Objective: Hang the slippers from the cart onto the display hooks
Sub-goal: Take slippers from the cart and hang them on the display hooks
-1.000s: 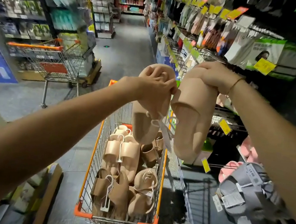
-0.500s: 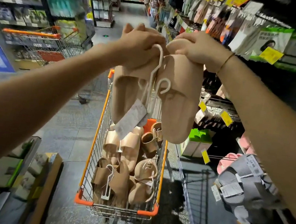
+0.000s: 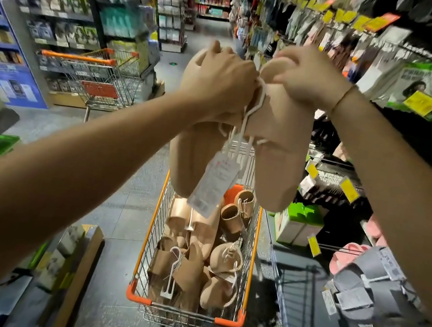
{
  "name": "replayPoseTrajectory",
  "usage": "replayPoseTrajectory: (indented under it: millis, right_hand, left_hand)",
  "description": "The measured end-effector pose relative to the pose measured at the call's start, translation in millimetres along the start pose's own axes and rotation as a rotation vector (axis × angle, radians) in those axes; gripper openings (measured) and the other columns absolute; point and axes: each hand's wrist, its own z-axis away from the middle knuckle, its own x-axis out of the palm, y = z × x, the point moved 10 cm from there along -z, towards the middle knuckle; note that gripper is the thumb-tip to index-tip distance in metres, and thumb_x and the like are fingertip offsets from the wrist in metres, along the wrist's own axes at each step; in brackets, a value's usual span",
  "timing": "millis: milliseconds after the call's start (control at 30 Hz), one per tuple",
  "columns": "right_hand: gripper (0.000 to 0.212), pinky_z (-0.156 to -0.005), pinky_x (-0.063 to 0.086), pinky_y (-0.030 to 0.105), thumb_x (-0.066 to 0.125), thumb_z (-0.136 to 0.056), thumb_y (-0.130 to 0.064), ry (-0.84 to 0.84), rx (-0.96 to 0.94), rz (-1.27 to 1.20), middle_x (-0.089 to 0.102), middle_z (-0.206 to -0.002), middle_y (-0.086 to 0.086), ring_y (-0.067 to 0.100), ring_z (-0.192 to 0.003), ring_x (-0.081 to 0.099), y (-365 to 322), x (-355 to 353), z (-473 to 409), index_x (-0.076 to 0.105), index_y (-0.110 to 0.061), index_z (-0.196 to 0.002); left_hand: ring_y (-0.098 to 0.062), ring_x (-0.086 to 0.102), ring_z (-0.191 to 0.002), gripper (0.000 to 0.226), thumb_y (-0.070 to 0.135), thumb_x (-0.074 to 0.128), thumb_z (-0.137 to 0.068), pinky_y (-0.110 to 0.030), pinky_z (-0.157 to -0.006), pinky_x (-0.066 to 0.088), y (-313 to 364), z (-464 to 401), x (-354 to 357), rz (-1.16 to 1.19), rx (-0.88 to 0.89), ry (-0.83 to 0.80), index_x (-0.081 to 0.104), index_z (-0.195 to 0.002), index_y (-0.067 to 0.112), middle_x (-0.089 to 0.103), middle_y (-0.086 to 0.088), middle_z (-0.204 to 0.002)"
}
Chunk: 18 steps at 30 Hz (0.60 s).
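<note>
1. You hold one beige pair of slippers (image 3: 239, 150) up at chest height, directly above the far end of the cart (image 3: 186, 315). There are two slippers, joined by one white hanger (image 3: 255, 107), with one paper tag (image 3: 214, 183) dangling between them.
2. The long axis of the pair runs from 12 to 6 o'clock: your hands are at the top and the far ends hang straight down.
3. Your left hand (image 3: 219, 79) is curled round the top of the left slipper. Your right hand (image 3: 305, 75) is curled round the top of the right one. The hands nearly touch, with the hanger's neck rising in the gap between them. I cannot tell whether its hook tip is free or covered by your fingers.
4. The hooks lie at about 3 o'clock from the pair, on the dark rack (image 3: 330, 164) to your right. Your right hand is nearer, so the move will probably be a swing rightward with the hanger leading.
5. Lower on that rack, at 4 to 5 o'clock, a grey pair (image 3: 358, 293) and a pink pair (image 3: 350, 255) already hang.
6. The cart below holds roughly four or five more beige pairs. The pile overlaps, so that count is loose.
7. A second cart (image 3: 90, 72) stands at 10 o'clock, well apart.
</note>
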Motion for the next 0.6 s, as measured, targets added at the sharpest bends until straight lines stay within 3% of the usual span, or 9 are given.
replayPoseTrajectory:
  millis: [100, 267, 333, 433, 533, 600]
  right_hand:
    - [0.025, -0.079, 0.046, 0.031, 0.062, -0.094, -0.019, -0.107, -0.093, 0.015, 0.067, -0.11, 0.008, 0.023, -0.097, 0.058, -18.0, 28.1, 19.8, 0.069, -0.014, -0.117]
    - [0.038, -0.097, 0.052, 0.039, 0.066, -0.09, -0.016, -0.178, -0.068, -0.097, 0.068, -0.122, -0.001, 0.02, -0.11, 0.062, -5.5, 40.2, 29.1, 0.066, -0.026, -0.126]
    - [0.031, -0.097, 0.051, 0.039, 0.064, -0.094, -0.026, -0.23, -0.087, -0.086, 0.066, -0.121, 0.003, 0.02, -0.109, 0.061, -10.9, 39.7, 31.7, 0.066, -0.022, -0.125]
    - [0.027, -0.09, 0.05, 0.04, 0.052, -0.094, -0.029, -0.067, -0.089, -0.176, 0.06, -0.108, 0.006, 0.02, -0.099, 0.059, -19.1, 12.5, 29.3, 0.069, -0.01, -0.104]
    - [0.036, -0.079, 0.048, 0.034, 0.057, -0.09, -0.038, 0.069, -0.142, -0.151, 0.055, -0.095, 0.006, 0.021, -0.089, 0.057, -29.1, -11.1, 33.7, 0.066, -0.005, -0.076]
    - [0.035, -0.071, 0.048, 0.022, 0.061, -0.094, -0.031, 0.11, -0.135, -0.147, 0.057, -0.093, 0.01, 0.023, -0.087, 0.06, -29.7, -24.0, 41.7, 0.064, -0.006, -0.07]
  left_hand:
    - [-0.025, 0.046, -0.076, 0.035, 0.023, 0.041, -0.098, -0.047, -0.101, 0.032, -7.3, -2.3, -20.7, 0.067, -0.066, 0.088, 0.038, -0.063, 0.019, 0.041, 0.001, -0.062]
    - [-0.026, 0.049, -0.072, 0.03, 0.013, 0.042, -0.093, -0.051, -0.107, 0.029, -21.4, -0.4, -14.6, 0.105, -0.122, 0.07, 0.039, -0.064, 0.019, 0.042, 0.002, -0.062]
    - [-0.027, 0.049, -0.072, 0.031, 0.017, 0.041, -0.095, -0.052, -0.106, 0.032, -21.9, -0.7, -5.7, 0.134, -0.143, 0.063, 0.038, -0.064, 0.02, 0.044, 0.002, -0.063]
    - [-0.026, 0.048, -0.075, 0.035, 0.028, 0.038, -0.097, -0.049, -0.1, 0.033, -18.7, -6.9, -8.4, 0.163, -0.125, 0.147, 0.039, -0.063, 0.022, 0.048, 0.0, -0.066]
    - [-0.024, 0.047, -0.079, 0.033, 0.036, 0.039, -0.096, -0.048, -0.097, 0.032, -11.4, -15.7, -19.9, 0.145, -0.059, 0.194, 0.045, -0.067, 0.021, 0.055, -0.002, -0.074]
    - [-0.028, 0.057, -0.089, 0.036, 0.041, 0.037, -0.095, -0.047, -0.096, 0.031, -1.2, -25.0, -28.9, 0.168, -0.021, 0.184, 0.057, -0.075, 0.02, 0.065, -0.006, -0.086]
